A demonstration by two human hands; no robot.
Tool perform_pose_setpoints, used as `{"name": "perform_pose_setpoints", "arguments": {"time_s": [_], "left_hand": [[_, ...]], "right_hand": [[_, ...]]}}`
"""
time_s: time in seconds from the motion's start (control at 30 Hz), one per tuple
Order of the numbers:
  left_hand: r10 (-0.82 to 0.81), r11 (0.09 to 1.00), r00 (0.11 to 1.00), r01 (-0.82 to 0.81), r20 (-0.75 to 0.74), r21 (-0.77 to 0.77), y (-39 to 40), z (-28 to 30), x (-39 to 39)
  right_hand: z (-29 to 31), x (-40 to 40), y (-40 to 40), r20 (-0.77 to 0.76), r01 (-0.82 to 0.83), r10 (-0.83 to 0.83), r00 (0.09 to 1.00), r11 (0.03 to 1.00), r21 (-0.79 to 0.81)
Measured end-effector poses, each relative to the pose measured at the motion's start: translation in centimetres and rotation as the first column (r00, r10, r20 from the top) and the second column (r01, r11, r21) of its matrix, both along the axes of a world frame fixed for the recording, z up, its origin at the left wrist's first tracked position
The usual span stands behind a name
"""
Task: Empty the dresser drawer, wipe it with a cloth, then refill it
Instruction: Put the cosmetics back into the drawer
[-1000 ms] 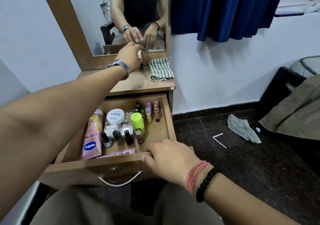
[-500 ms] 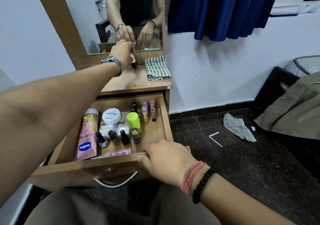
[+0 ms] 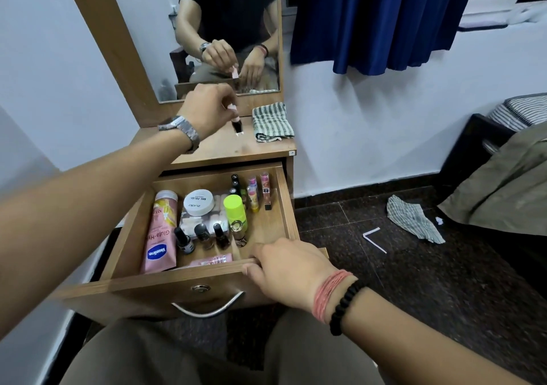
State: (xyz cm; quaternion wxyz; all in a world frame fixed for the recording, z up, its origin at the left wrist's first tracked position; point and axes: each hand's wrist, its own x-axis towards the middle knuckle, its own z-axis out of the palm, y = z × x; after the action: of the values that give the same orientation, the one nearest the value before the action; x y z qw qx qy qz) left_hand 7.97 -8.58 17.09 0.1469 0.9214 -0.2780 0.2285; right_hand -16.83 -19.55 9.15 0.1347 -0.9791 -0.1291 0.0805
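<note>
Drawer (image 3: 165, 284) stood pulled well out of the wooden dresser (image 3: 266, 153), packed with toiletries. The left hand (image 3: 207, 112) reached over the dresser top, fingers curled down and pinching the pink cap of a small dark bottle (image 3: 236, 124), which stood upright with its base on or just above the wood — hard to tell which. Just beside it on the right lay a folded striped cloth (image 3: 272, 121), against the foot of the mirror (image 3: 228, 29). The right hand (image 3: 290, 272) gripped the drawer's front edge near its right corner, fingers hooked over the rim. Inside, a pink Vaseline tube (image 3: 158, 236) lay along the left wall; a white round jar (image 3: 198, 202) sat near the back on a pack of white pads, a lime-capped bottle (image 3: 234, 210) just right of it. Three dark-capped little bottles (image 3: 202, 236) lined up in front, and slim pink tubes (image 3: 260, 189) lay along the back right. A flat pink sachet (image 3: 211, 260) rested against the front wall. Out on the dark floor, well apart, lay a second striped rag (image 3: 414, 221).
</note>
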Motion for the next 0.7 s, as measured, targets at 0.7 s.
{"name": "perform_pose_setpoints", "arguments": {"time_s": [0.7], "left_hand": [[-0.137,0.901,0.984,0.172,-0.115,0.398,-1.3,-8.5,-10.9]], "right_hand": [[0.6,-0.1,0.2,-0.09,0.019,-0.027,0.996,0.996,-0.087]]}}
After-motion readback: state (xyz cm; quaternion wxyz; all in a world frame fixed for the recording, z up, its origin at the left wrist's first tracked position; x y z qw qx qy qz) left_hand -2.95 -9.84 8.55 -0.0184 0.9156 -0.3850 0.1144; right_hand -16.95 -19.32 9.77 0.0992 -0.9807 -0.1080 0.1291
